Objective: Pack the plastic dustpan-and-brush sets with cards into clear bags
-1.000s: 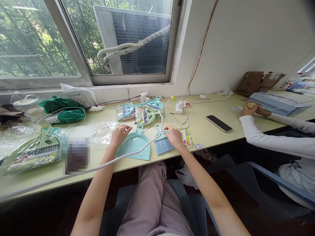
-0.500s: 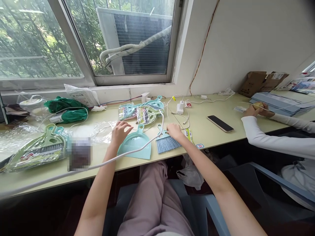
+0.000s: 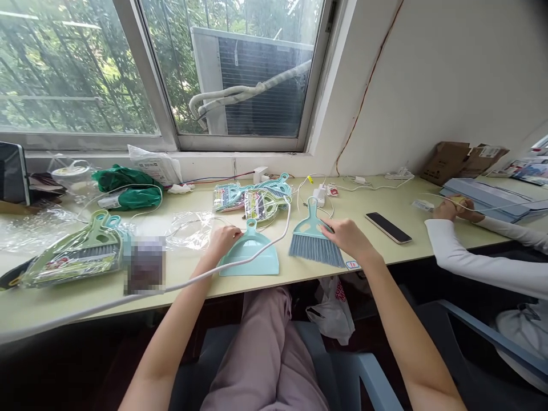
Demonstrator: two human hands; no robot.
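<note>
A light-blue dustpan (image 3: pixel 250 255) lies at the front of the table, its looped handle pointing to the window. My left hand (image 3: pixel 224 240) is closed on its left edge, with the fingertips partly hidden. To its right is a small hand brush (image 3: pixel 311 228) with a light-blue head and grey-blue bristles pointing toward me. My right hand (image 3: pixel 347 235) grips the brush head at its right side, between thumb and fingers. A white cable (image 3: pixel 201 276) passes in front of the dustpan.
Wrapped brush-and-dustpan sets lie behind (image 3: pixel 261 200) and at left (image 3: pixel 81 257). A phone (image 3: pixel 388 228) lies right of my right hand, and a charger (image 3: pixel 318 194) behind the brush. At far right a co-worker's hands (image 3: pixel 454 208) hold something small beside blue folders (image 3: pixel 488 197).
My left hand has gone from open above the dustpan to closed at its left edge, and the dustpan has turned slightly. My right hand has shifted the brush rightward, and its grip is now at the side.
</note>
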